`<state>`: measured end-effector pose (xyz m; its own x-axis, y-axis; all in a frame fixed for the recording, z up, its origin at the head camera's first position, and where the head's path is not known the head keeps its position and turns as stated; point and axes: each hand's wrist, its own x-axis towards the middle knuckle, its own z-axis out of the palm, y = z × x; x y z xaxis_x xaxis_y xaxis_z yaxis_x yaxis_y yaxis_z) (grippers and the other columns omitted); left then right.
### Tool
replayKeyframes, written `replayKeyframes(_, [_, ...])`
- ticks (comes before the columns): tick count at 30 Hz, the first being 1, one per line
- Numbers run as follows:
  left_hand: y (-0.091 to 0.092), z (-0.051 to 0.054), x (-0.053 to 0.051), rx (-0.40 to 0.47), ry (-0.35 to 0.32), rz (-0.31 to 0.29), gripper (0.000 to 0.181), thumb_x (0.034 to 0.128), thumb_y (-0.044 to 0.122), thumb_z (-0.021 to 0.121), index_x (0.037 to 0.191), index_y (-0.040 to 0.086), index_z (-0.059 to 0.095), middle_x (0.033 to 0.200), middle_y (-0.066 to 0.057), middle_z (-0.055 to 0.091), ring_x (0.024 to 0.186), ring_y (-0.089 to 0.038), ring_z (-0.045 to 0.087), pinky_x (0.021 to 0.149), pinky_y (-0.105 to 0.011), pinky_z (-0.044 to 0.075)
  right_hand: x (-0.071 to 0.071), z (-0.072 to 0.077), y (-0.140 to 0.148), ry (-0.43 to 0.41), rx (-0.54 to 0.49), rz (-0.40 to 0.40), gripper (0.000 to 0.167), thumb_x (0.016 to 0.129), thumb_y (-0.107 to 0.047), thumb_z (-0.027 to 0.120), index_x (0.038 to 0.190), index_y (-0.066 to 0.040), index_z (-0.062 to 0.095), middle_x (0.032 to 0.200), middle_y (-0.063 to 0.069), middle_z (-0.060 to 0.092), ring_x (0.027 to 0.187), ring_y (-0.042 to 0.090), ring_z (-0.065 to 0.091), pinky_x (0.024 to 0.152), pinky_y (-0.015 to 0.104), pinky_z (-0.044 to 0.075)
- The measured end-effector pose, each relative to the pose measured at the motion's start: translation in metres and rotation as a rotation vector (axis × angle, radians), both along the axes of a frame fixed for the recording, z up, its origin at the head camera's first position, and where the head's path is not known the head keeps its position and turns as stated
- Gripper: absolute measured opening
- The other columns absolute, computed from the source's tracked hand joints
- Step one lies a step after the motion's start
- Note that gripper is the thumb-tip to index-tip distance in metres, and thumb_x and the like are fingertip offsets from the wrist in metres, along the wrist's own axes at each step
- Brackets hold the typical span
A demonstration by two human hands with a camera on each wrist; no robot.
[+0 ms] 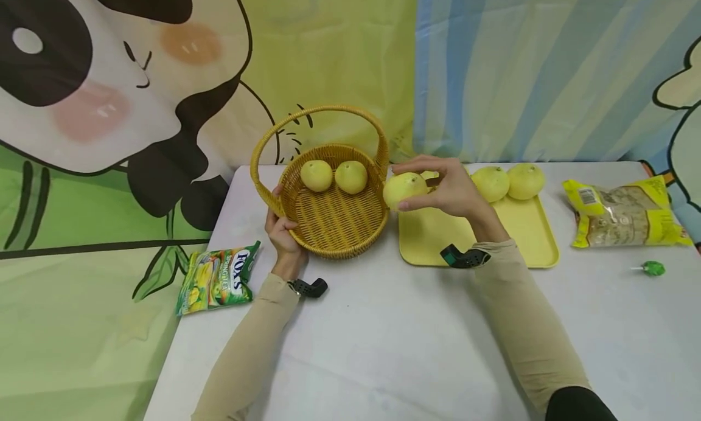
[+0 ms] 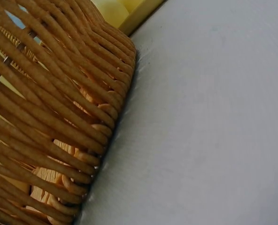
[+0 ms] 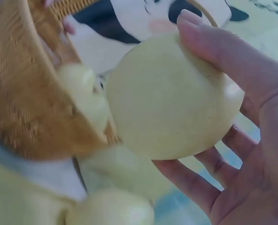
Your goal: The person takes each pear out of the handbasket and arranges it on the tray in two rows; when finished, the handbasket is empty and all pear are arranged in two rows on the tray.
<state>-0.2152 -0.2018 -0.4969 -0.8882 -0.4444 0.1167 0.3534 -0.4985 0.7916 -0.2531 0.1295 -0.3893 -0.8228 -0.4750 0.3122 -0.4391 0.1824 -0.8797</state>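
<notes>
A yellow wicker basket [image 1: 339, 226] with a tall handle holds two pale yellow round fruits, a left one [image 1: 316, 176] and a right one [image 1: 351, 177]. My left hand [image 1: 283, 233] grips the basket's left side near the handle's foot; in the left wrist view the basket's woven wall [image 2: 59, 93] hides that hand. Just right of the basket, my right hand [image 1: 451, 187] holds another pale yellow round fruit [image 1: 404, 191] between thumb and fingers, raised above the table. The right wrist view shows this fruit [image 3: 172, 98] close up, beside the tilted-looking basket [image 3: 31, 93].
A yellow tray [image 1: 526, 235] bears two visible fruits [image 1: 490, 184] at its back; something yellow behind my right hand is mostly hidden. A green Fox's candy bag [image 1: 219, 278] lies left. At right are a yellow food package [image 1: 627, 214] and a green-wrapped lollipop [image 1: 653, 268].
</notes>
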Motion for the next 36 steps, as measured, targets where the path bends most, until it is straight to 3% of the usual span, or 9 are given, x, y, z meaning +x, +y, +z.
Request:
replayKeyframes(9, [-0.007, -0.001, 0.004, -0.027, -0.011, 0.011, 0.089, 0.0709, -0.007, 0.028, 0.156, 0.009, 0.051, 0.163, -0.006, 0.047, 0.154, -0.040, 0.035, 0.123, -0.056, 0.027, 0.002, -0.023, 0.028, -0.074, 0.095, -0.167, 0.055, 0.072, -0.013, 0.098, 0.124, -0.018, 0.081, 0.131, 0.003, 0.074, 0.122, 0.010, 0.061, 0.079, 0.029, 0.053])
replayKeyframes(18, [-0.007, -0.001, 0.004, -0.025, -0.012, 0.000, 0.089, 0.0715, -0.007, 0.029, 0.157, 0.008, 0.050, 0.163, -0.006, 0.047, 0.154, -0.040, 0.035, 0.123, -0.058, 0.025, -0.002, -0.054, 0.027, -0.070, 0.159, -0.226, 0.050, 0.068, -0.024, 0.102, 0.116, -0.022, 0.084, 0.122, 0.000, 0.079, 0.115, 0.010, 0.064, 0.090, 0.030, 0.049])
replayKeyframes(23, [-0.006, 0.000, 0.003, -0.034, -0.011, 0.011, 0.089, 0.0703, -0.007, 0.030, 0.156, 0.008, 0.051, 0.162, -0.005, 0.048, 0.154, -0.040, 0.036, 0.124, -0.058, 0.025, -0.003, -0.059, 0.022, -0.069, 0.166, -0.201, 0.051, 0.068, -0.026, 0.102, 0.115, -0.018, 0.084, 0.118, 0.001, 0.081, 0.108, 0.011, 0.066, 0.092, 0.030, 0.050])
replayKeyframes(30, [-0.003, 0.001, 0.001, -0.033, -0.006, 0.008, 0.090, 0.0706, -0.008, 0.028, 0.157, 0.007, 0.049, 0.163, -0.005, 0.047, 0.154, -0.039, 0.036, 0.124, -0.057, 0.025, -0.003, -0.063, 0.021, -0.006, 0.231, -0.242, 0.052, 0.063, -0.030, 0.104, 0.111, -0.020, 0.085, 0.106, -0.002, 0.082, 0.092, 0.013, 0.062, 0.082, 0.039, 0.050])
replayKeyframes(36, [0.000, 0.001, 0.001, -0.031, -0.017, -0.001, 0.090, 0.0707, -0.007, 0.027, 0.157, 0.008, 0.050, 0.163, -0.006, 0.046, 0.152, -0.041, 0.035, 0.120, -0.054, 0.030, -0.001, -0.060, 0.025, 0.034, 0.317, -0.242, 0.059, 0.062, -0.032, 0.104, 0.115, -0.019, 0.084, 0.111, -0.003, 0.081, 0.098, 0.015, 0.065, 0.087, 0.046, 0.053])
